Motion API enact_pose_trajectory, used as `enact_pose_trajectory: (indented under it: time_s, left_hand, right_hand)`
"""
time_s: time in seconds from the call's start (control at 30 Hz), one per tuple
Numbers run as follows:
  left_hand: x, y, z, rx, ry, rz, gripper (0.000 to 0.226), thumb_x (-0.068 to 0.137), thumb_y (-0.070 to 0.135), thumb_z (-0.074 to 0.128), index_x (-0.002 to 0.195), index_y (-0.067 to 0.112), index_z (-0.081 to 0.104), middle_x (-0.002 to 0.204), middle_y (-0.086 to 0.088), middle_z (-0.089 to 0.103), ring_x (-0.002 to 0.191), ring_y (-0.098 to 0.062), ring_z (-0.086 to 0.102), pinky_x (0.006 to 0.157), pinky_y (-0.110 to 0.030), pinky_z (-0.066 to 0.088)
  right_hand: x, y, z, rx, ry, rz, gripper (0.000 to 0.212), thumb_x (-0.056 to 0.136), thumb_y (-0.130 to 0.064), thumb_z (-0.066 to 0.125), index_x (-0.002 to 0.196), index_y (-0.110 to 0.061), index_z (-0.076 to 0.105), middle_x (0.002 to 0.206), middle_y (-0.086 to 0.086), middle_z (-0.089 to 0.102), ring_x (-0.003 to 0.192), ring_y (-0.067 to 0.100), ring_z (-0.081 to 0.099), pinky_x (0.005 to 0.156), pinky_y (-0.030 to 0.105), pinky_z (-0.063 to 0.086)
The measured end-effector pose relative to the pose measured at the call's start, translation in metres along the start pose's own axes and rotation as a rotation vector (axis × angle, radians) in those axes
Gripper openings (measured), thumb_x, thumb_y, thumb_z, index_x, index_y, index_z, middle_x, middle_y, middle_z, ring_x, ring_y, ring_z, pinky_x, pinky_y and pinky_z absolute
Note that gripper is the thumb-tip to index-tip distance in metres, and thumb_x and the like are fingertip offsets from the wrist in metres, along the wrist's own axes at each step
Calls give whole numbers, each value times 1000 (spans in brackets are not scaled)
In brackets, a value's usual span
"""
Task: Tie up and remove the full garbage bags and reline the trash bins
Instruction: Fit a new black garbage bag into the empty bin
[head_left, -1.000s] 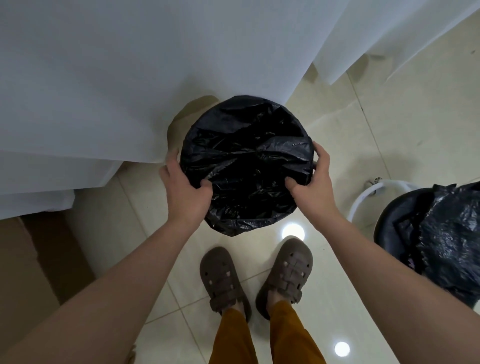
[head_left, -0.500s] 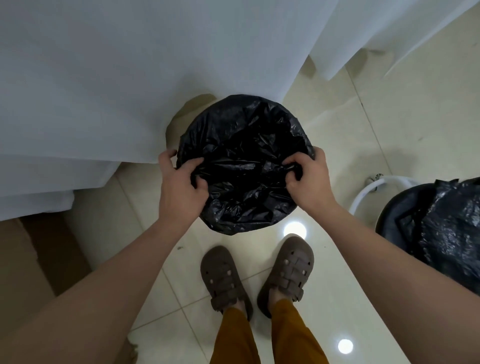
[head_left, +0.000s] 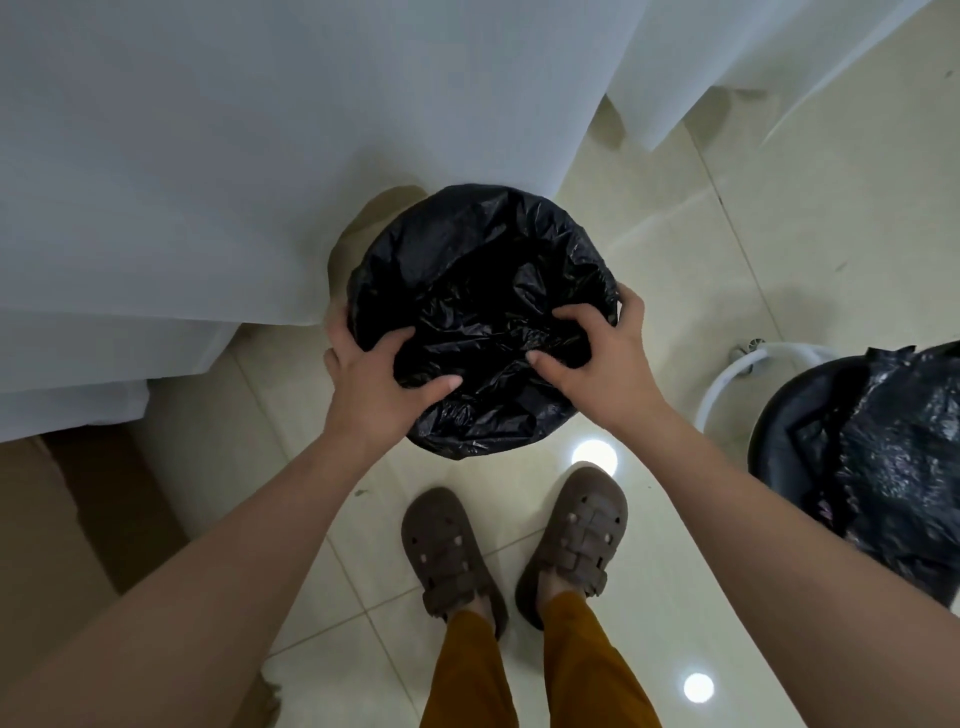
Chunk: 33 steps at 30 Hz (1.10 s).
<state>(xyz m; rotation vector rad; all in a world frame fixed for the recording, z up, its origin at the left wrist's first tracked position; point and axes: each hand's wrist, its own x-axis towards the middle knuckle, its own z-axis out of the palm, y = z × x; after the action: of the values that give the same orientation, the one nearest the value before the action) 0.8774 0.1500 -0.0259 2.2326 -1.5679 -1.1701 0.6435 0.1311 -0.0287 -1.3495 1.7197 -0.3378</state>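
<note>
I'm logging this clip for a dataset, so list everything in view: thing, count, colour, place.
bin bag: one, black, lining the round bin at centre, both hands on its near rim
second bag: one, black, bunched at right edge
white ring: one, beside second bag, what it is unclear
cloth: white, hanging across the top and left
box: one, brown, lower left
floor: cream tiles
shoes: two, brown, bottom centre
trousers: orange
left hand: grips bag rim
right hand: grips bag rim
</note>
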Motion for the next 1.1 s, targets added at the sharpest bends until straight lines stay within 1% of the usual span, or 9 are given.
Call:
enact_pose_trajectory:
  time_s: [0.07, 0.17, 0.33, 0.43, 0.5, 0.6, 0.7, 0.9, 1.1]
  left_hand:
    - [-8, 0, 0, -94, 11, 21, 92, 52, 65, 77, 133, 29, 54, 152, 3, 2, 140, -15, 9, 112, -27, 12]
    - [-17, -8, 1, -126, -38, 26, 107, 43, 63, 78, 139, 25, 48, 151, 5, 0, 140, -10, 10, 119, -29, 16]
    - [-16, -24, 0, -46, -73, 15, 96, 55, 44, 86, 139, 16, 48, 151, -2, 2, 115, 15, 11, 95, 10, 8]
    - [-18, -15, -4, -19, 9, -30, 86, 64, 41, 85, 139, 20, 47, 153, -5, 2, 120, 10, 14, 104, -6, 16]
    - [-25, -4, -10, 5, 98, -15, 80, 71, 44, 79, 141, 24, 44, 153, -8, 3, 135, -7, 17, 107, -20, 21]
    - [-38, 18, -20, 139, 175, 34, 73, 83, 42, 71, 144, 20, 38, 153, -15, 8, 139, -36, 19, 110, -40, 28]
    - [-49, 45, -27, 271, 194, 85, 74, 85, 37, 70, 144, 7, 36, 150, -23, 17, 135, -41, 24, 111, -51, 30]
    - [-71, 102, -28, 431, 161, 265, 73, 84, 33, 71, 143, 6, 37, 149, -25, 23, 131, -37, 22, 107, -56, 29]
    - [-108, 154, -28, 403, 127, 270, 72, 86, 33, 68, 144, 6, 36, 149, -22, 24, 130, -37, 24, 108, -55, 31]
  right_hand:
    - [-9, 3, 0, 66, -44, -3, 73, 72, -35, 83, 135, -24, 49, 150, 3, 8, 134, 12, 27, 114, 21, 28]
    - [-22, 14, 6, 113, -130, 9, 94, 67, -30, 88, 144, -31, 34, 142, -9, 9, 128, 6, 26, 97, -7, 18]
    - [-21, 25, 11, 103, -123, -3, 92, 76, -22, 80, 149, -34, 26, 136, 0, 26, 114, 0, 40, 82, -12, 24]
    - [-23, 21, 9, 141, -105, -22, 94, 79, -30, 76, 147, -48, 14, 132, -2, 30, 104, -27, 35, 78, -11, 26]
    - [-29, 16, 3, 161, -60, -29, 98, 80, -32, 75, 149, -48, 8, 140, -1, 26, 102, -37, 26, 80, -12, 25]
    - [-46, 8, -13, 148, 18, -31, 99, 80, -33, 74, 150, -46, 5, 150, 2, 17, 124, -15, 28, 105, 11, 31]
    - [-66, 1, -30, 77, 82, 6, 99, 81, -39, 73, 148, -51, 1, 155, 2, 8, 141, 20, 18, 110, 36, 31]
    - [-106, -13, -63, -31, 194, 50, 96, 83, -36, 71, 151, -43, 4, 155, 4, 10, 140, 25, 19, 111, 50, 34]
    - [-148, -33, -98, -111, 211, 41, 94, 84, -36, 70, 152, -39, 5, 154, 7, 12, 140, 21, 16, 114, 47, 29]
